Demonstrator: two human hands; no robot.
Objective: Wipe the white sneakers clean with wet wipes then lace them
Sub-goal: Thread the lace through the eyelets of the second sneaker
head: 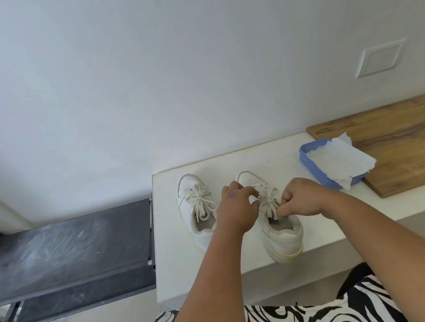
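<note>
Two white sneakers stand side by side on the white table (pixel 183 272), toes pointing away from me. The left sneaker (pixel 195 211) has its laces tied in a bow. Over the right sneaker (pixel 283 235) both my hands work the cream laces (pixel 268 200). My left hand (pixel 237 206) pinches a lace near the eyelets with thumb and fingers. My right hand (pixel 301 199) pinches the lace ends just above the tongue. The sneaker's heel sits close to the table's front edge.
A blue tray (pixel 306 160) with white wipes (pixel 341 164) lies at the back right, partly on a wooden board (pixel 406 140). A black treadmill (pixel 64 253) stands left of the table. A white wall is behind. My patterned clothing fills the bottom.
</note>
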